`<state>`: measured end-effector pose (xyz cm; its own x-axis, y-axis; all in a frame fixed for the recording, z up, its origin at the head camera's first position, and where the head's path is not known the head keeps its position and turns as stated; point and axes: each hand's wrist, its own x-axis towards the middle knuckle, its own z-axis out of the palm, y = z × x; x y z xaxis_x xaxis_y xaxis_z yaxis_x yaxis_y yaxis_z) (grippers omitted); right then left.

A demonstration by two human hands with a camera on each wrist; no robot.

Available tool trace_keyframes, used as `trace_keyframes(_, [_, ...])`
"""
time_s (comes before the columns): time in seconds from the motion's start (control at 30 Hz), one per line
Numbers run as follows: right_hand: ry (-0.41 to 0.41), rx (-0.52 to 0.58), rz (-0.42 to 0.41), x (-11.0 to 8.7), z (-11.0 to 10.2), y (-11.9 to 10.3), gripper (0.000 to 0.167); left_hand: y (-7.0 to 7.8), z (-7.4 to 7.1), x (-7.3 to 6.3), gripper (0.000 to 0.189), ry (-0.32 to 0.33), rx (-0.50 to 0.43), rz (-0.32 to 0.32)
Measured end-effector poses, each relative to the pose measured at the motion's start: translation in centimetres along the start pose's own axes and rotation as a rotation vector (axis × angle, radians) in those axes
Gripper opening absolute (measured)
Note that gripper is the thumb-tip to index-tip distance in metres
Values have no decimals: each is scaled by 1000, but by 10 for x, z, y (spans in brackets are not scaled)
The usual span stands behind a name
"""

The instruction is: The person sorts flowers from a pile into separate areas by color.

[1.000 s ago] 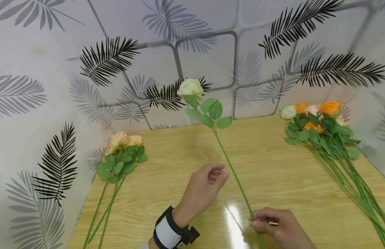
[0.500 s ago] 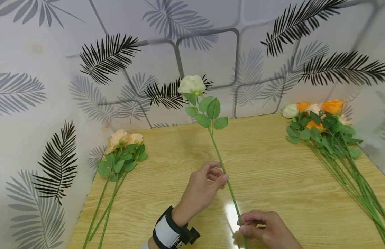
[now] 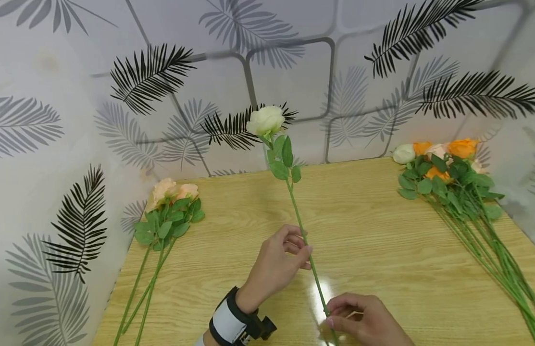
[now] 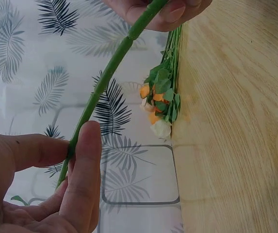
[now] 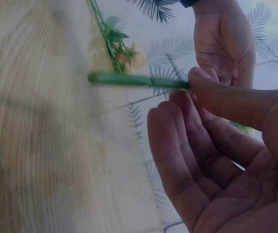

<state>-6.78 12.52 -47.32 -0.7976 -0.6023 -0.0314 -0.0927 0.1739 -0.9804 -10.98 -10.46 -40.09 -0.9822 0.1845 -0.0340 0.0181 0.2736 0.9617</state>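
Observation:
A single white rose (image 3: 266, 120) stands tilted over the table, its bloom up at the wall and its long green stem running down toward me. My left hand (image 3: 277, 262) pinches the stem around its middle; the left wrist view has thumb and fingers on either side of the stem (image 4: 110, 68). Lower down, my right hand (image 3: 364, 315) pinches the same stem near its cut end. In the right wrist view that end (image 5: 122, 79) sticks out past the thumb, while the other fingers of the right hand (image 5: 216, 160) are bent loosely below.
Several peach roses (image 3: 174, 206) lie at the table's left side, stems toward me. A larger bunch of orange, white and pink roses (image 3: 449, 180) lies on the right. The wooden table (image 3: 232, 211) meets a leaf-patterned wall covering (image 3: 293, 81) at the back.
My right hand has moved left, bringing the rose's stem against my left fingers, which now pinch it. The rose has turned, so its leaves look narrower.

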Motion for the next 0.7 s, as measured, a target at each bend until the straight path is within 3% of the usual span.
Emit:
trace_keyframes(0.13, [99, -84, 78, -4, -11, -1, 26, -4, -4, -1, 26, 27, 108, 11])
trace_keyframes(0.2, [171, -145, 157, -9, -23, -2, 28, -6, -6, -2, 25, 34, 139, 13])
trace_keyframes(0.4, [363, -336, 397, -31, -76, 3, 38, -15, -15, -4, 28, 50, 158, -16])
trace_keyframes(0.6, [464, -471, 459, -51, -127, 11, 50, -25, -25, -7, 33, 69, 167, -42])
trace_keyframes(0.7, [542, -522, 458, -55, -149, 21, 48, -30, -30, -8, 36, 83, 179, -55])
